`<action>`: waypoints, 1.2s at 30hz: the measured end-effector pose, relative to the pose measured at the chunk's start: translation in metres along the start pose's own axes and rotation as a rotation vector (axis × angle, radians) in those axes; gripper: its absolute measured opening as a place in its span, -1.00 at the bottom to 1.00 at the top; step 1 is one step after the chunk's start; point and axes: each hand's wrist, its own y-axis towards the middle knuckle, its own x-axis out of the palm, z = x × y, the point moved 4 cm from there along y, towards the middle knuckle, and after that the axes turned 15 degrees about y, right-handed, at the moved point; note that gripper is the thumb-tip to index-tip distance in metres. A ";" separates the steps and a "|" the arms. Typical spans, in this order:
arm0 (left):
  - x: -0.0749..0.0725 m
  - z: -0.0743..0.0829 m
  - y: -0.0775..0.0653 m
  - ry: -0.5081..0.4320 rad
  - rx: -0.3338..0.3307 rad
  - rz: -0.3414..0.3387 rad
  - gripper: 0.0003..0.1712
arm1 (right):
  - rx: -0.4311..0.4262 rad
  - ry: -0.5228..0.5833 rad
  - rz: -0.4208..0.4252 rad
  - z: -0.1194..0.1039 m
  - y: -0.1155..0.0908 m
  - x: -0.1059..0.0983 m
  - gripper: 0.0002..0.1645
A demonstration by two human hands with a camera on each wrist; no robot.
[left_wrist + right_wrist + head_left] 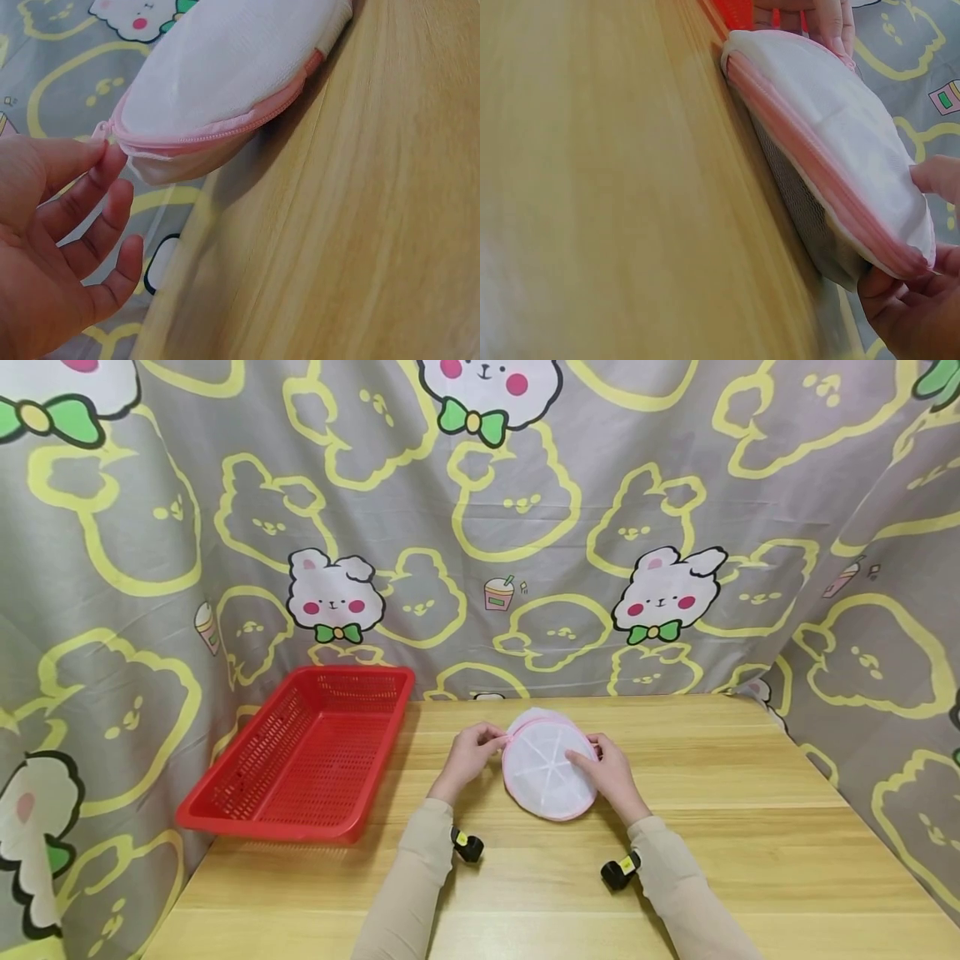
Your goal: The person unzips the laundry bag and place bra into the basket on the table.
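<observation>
A round white mesh laundry bag [551,768] with pink zipper trim is held up at a tilt over the wooden table. On its left edge, the thumb and index finger of my left hand [472,756] pinch the pink zipper pull [103,131]; the other fingers are loosely bent. The zip line curves along the bag's rim in the left wrist view. My right hand [611,772] grips the opposite edge, thumb on the white face and fingers behind and below it, as the right wrist view shows. What the bag contains is hidden.
A red plastic basket [390,727] with perforated sides stands to the left on the wooden table [712,860]. A grey curtain [540,577] with cartoon bears hangs behind and at both sides. Black wrist cameras [468,846] sit on both forearms.
</observation>
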 end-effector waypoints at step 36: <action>-0.006 -0.002 -0.002 0.014 0.037 -0.004 -0.89 | 0.056 -0.014 0.073 0.003 0.000 -0.004 -0.54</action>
